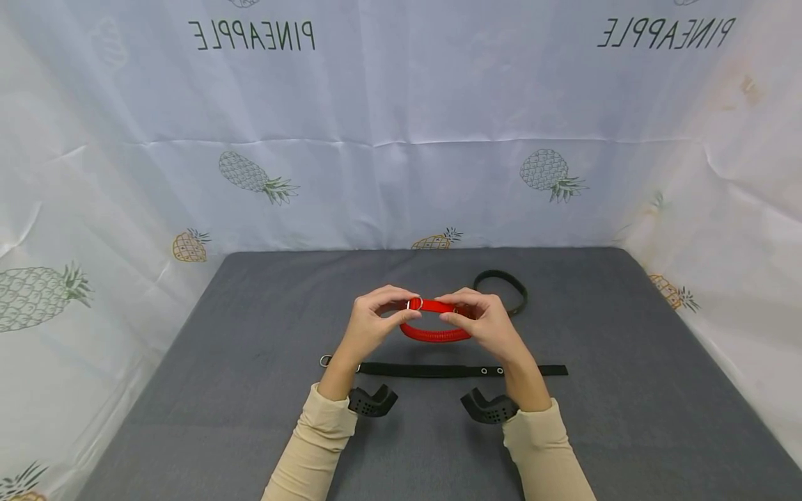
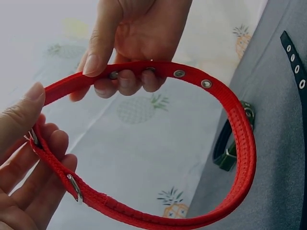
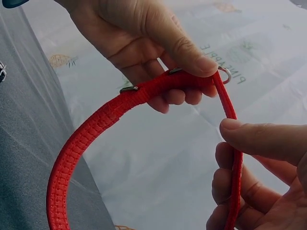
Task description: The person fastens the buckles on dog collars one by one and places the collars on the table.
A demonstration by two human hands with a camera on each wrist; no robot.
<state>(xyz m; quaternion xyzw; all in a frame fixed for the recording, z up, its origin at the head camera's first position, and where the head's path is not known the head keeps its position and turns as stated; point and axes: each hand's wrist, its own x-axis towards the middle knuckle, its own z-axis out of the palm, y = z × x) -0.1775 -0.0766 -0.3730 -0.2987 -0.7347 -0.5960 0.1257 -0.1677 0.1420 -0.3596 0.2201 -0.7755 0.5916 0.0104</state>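
Three collars on show: one red collar (image 1: 435, 332) held up over the middle of the grey table (image 1: 250, 417), left hand (image 1: 370, 323) pinching its ring end, right hand (image 1: 485, 320) pinching the strap. One black strap (image 1: 451, 370) lies flat toward the near edge, one dark looped collar (image 1: 504, 285) toward the far edge.

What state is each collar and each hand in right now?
Red collar: lifted off the table, curved into a loop, held at both ends.
Left hand: pinches the red collar near its metal ring.
Right hand: pinches the strap end with the eyelets.
Black strap: lies flat and straight on the table, unbuckled.
Dark collar: lies on the table, curled in a loop behind the hands.
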